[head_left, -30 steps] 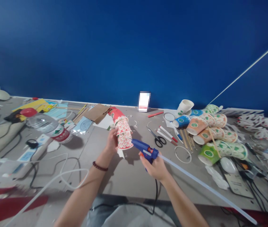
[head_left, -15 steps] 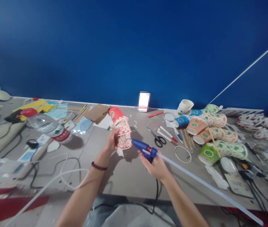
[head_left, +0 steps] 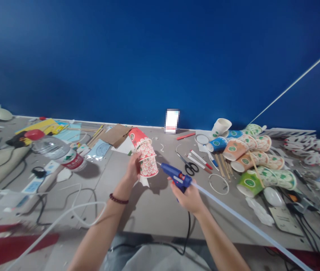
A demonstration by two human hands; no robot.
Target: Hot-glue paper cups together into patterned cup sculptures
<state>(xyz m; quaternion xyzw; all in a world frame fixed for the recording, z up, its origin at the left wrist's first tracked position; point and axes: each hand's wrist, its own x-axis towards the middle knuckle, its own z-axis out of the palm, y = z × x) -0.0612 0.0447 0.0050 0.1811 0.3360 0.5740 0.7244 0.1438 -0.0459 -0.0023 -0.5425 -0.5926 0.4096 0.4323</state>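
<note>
My left hand (head_left: 134,168) is closed around a curved chain of red and white paper cups (head_left: 147,165), holding it above the table. The top cup is solid red with a round emblem; the lower ones carry a white scale pattern. A pointed white paper piece (head_left: 144,181) sticks out below the bottom cup. In my right hand (head_left: 189,197) is a blue glue gun (head_left: 175,175), a long translucent glue stick (head_left: 233,214) trailing from its back. Its nozzle points at the lowest cup, with a small gap between them. The fingers around the handle are partly hidden.
Scissors (head_left: 190,165), markers (head_left: 200,160) and a white ring (head_left: 218,184) lie right of the glue gun. Further right are joined green, orange and blue paper cups (head_left: 250,183). A plastic bottle (head_left: 55,150) lies at left beside a power strip (head_left: 37,186). A phone (head_left: 172,121) leans against the blue wall.
My right hand has drawn the glue gun slightly right, so its nozzle is now apart from the bottom cup. The cup chain in my left hand has barely shifted.
</note>
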